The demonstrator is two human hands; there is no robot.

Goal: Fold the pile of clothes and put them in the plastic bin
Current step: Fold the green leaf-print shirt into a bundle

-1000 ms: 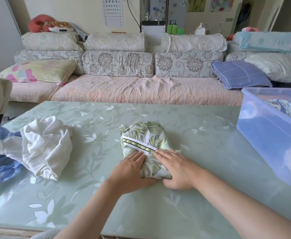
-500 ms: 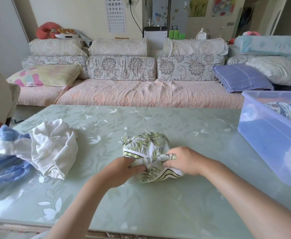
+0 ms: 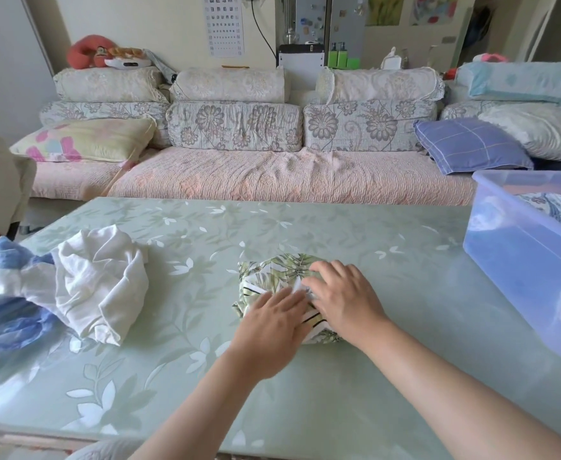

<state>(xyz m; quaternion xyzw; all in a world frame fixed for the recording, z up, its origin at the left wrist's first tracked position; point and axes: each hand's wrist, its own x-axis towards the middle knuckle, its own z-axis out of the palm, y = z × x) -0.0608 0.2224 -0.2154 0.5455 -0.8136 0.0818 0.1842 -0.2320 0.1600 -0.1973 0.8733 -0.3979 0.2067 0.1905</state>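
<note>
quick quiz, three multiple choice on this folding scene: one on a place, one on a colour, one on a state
1. Where does the plastic bin stand?
A on a shelf
B on the table, at its right
C on the floor

2. What print has the garment under the hands?
A green leaves
B red stripes
C plain black

3. How do the left hand and right hand lie?
A both raised in the air
B both inside the plastic bin
C both pressing on the folded garment

Answers: B, its base rests on the table's right side; A, green leaves on white show beside the fingers; C, both hands lie on the garment.
</note>
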